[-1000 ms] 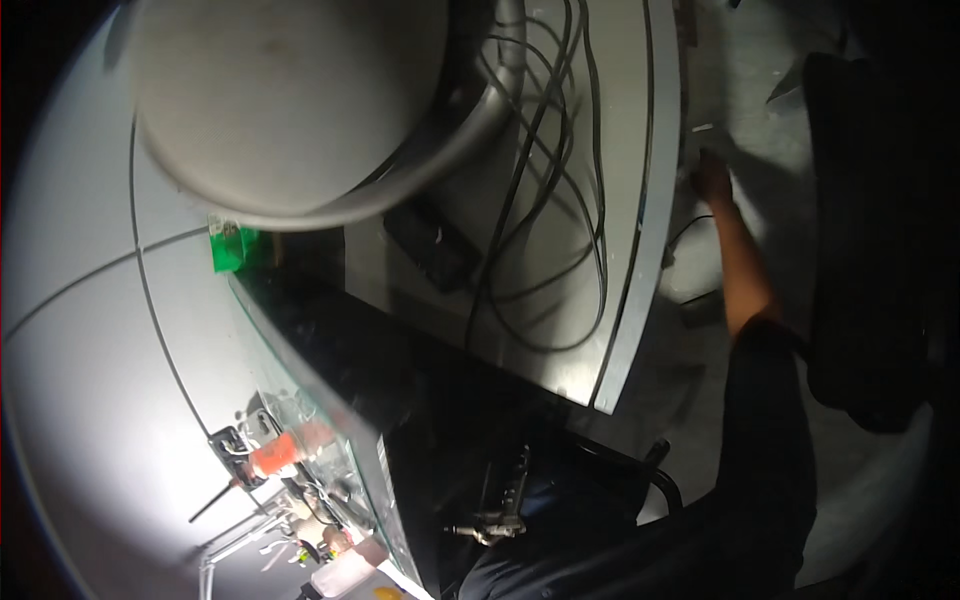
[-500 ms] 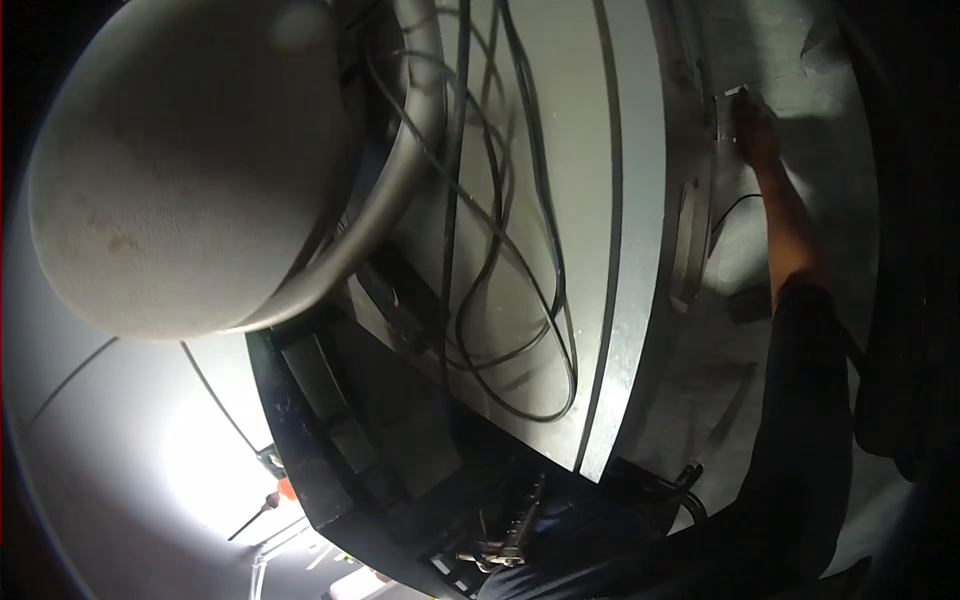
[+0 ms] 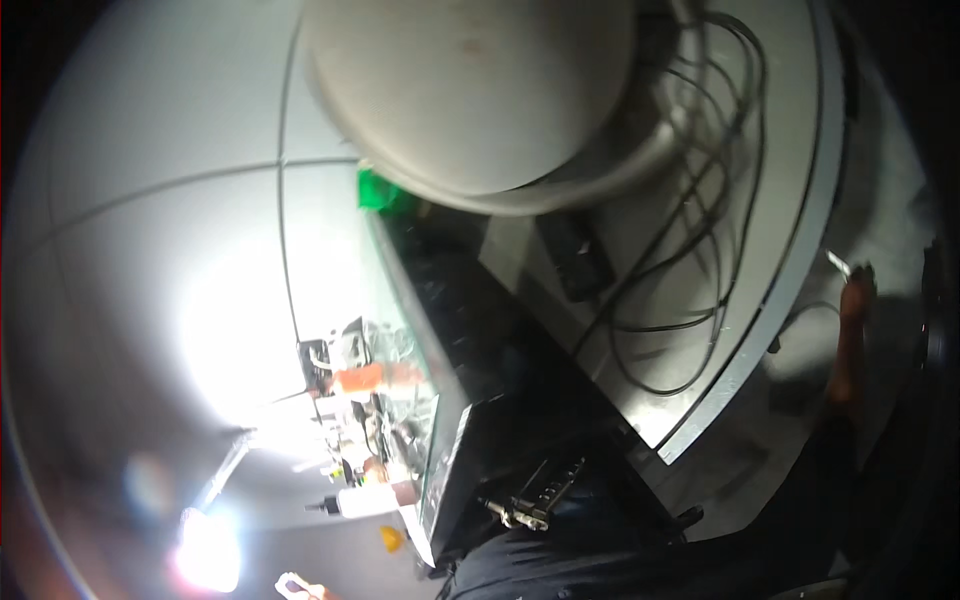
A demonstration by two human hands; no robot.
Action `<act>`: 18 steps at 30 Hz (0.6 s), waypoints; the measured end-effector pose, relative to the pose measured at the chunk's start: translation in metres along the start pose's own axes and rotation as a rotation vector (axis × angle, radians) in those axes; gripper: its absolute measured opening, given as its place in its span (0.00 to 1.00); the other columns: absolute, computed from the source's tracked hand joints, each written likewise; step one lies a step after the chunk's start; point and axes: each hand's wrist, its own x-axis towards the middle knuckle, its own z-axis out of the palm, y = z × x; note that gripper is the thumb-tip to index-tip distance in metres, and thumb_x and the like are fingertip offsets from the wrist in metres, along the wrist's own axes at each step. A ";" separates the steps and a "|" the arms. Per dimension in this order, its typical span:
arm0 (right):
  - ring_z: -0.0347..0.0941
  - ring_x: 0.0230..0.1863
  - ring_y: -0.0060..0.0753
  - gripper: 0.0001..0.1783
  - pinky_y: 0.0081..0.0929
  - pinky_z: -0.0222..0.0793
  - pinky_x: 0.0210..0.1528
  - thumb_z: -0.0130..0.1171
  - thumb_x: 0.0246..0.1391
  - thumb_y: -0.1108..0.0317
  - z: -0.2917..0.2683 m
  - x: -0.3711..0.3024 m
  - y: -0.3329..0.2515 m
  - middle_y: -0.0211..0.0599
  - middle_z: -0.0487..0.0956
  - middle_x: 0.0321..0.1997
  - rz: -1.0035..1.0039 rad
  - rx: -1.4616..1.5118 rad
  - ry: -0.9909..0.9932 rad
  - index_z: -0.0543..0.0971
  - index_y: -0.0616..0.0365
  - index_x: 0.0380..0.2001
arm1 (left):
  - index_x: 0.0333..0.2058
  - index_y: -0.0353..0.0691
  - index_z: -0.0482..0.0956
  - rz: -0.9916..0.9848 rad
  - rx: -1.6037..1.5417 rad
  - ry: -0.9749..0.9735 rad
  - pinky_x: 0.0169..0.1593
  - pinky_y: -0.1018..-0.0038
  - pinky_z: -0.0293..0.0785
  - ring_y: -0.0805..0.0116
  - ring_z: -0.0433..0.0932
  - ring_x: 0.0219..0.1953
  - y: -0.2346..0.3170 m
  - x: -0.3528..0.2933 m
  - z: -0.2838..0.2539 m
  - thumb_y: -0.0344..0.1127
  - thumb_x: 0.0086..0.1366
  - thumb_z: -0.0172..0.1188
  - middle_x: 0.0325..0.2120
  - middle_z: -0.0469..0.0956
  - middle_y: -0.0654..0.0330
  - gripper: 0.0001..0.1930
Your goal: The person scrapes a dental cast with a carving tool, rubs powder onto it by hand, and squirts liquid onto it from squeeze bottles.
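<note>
My right hand (image 3: 856, 284) is at the far right, its arm in a dark sleeve stretched out past the edge of a pale board. Its fingers are closed on a small pale flat strip (image 3: 838, 263) that sticks out at their tips. At the lower left, only a small part of my left hand (image 3: 319, 592) shows at the picture's bottom edge. It appears closed on a small whitish object (image 3: 291, 583) with a dark patch, whose kind I cannot make out. Most of that hand is out of view.
A large rounded beige-grey body (image 3: 470, 90) fills the top. Black cables (image 3: 715, 290) loop over the pale board (image 3: 660, 415), beside a black box (image 3: 578, 258). At left stand a glowing lamp (image 3: 210, 550), a white bottle (image 3: 370, 499) and small clutter. Metal hardware (image 3: 525, 515) lies near dark clothing.
The view has swung left, shifting the rounded body and cables rightward and bringing the lamp and clutter into view. My right hand now appears lower and farther right, with the pale strip clearly visible.
</note>
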 end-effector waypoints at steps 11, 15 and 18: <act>0.66 0.65 0.43 0.22 0.37 0.62 0.64 0.46 0.66 0.72 -0.112 -0.047 -0.044 0.48 0.67 0.67 0.273 1.086 0.066 0.69 0.67 0.61 | 0.46 0.28 0.74 -0.180 -0.127 -0.313 0.56 0.69 0.76 0.65 0.76 0.47 -0.047 -0.016 -0.050 0.28 0.70 0.55 0.42 0.75 0.55 0.10; 0.80 0.40 0.52 0.19 0.43 0.75 0.45 0.57 0.60 0.54 -0.227 -0.054 -0.095 0.48 0.82 0.36 0.086 0.596 -0.150 0.80 0.64 0.36 | 0.47 0.27 0.71 -0.339 -0.133 -0.272 0.54 0.65 0.80 0.58 0.79 0.45 -0.053 -0.054 -0.034 0.27 0.70 0.55 0.43 0.76 0.50 0.11; 0.75 0.25 0.35 0.12 0.33 0.79 0.27 0.58 0.48 0.81 -0.302 -0.049 -0.102 0.39 0.79 0.30 0.477 1.120 -0.650 0.77 0.64 0.39 | 0.51 0.29 0.67 -0.471 -0.304 -0.270 0.56 0.61 0.81 0.59 0.79 0.48 -0.077 -0.067 -0.029 0.20 0.65 0.58 0.45 0.75 0.52 0.17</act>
